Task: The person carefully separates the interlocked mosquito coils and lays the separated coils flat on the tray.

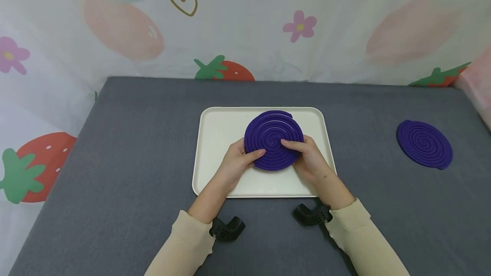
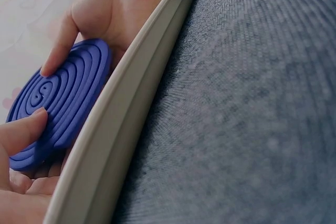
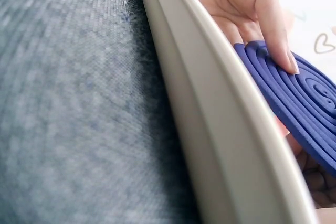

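Observation:
A purple disc wound in a flat spiral (image 1: 271, 127) is held above the white tray (image 1: 219, 119), tilted up towards the head camera. My left hand (image 1: 237, 159) grips its lower left edge, with the thumb lying on the upper face. On the opposite side my right hand (image 1: 311, 156) pinches the rim, thumb near the spiral's centre. Both hands' other fingers go beneath the disc and are mostly hidden. In the left wrist view the coil (image 2: 63, 93) shows closely wound ridges, and both thumbs press on it. The right wrist view shows part of the disc (image 3: 294, 93) behind the tray's rim.
A second purple spiral disc (image 1: 424, 145) lies flat on the grey cloth-covered table (image 1: 145, 152), to the right of the tray. Behind the table hangs a pale curtain (image 1: 245, 24) printed with fruit and flowers. Black wrist devices (image 1: 227, 229) sit on both forearms, close to the tray's front edge.

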Demonstrator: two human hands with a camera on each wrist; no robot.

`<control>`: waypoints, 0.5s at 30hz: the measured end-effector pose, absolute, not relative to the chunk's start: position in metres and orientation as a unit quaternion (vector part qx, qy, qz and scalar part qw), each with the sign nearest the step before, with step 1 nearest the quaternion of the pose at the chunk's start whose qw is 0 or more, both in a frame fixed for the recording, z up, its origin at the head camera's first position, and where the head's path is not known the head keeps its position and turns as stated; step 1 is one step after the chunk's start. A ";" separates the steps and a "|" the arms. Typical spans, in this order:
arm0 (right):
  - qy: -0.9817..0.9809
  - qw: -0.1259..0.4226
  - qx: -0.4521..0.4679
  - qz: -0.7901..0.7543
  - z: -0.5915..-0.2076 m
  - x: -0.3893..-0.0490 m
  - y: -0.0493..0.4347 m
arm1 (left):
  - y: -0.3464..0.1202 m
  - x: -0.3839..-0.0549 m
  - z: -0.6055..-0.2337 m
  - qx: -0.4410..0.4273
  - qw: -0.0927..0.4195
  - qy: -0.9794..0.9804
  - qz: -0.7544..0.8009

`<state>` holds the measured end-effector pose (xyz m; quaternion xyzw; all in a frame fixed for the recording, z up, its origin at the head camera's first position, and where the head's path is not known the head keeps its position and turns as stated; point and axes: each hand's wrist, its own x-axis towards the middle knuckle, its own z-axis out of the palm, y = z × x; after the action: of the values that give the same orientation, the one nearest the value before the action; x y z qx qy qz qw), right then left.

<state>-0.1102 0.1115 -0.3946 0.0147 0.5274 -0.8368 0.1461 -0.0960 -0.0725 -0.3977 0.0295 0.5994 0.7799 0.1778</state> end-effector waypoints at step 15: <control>0.524 0.150 0.023 -0.838 -0.393 -0.111 0.112 | -0.074 -0.096 -0.397 0.031 0.166 0.590 0.789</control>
<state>-0.1110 0.1115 -0.3930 0.0227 0.5244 -0.8379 0.1500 -0.0955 -0.0736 -0.3969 0.0307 0.5903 0.7893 0.1660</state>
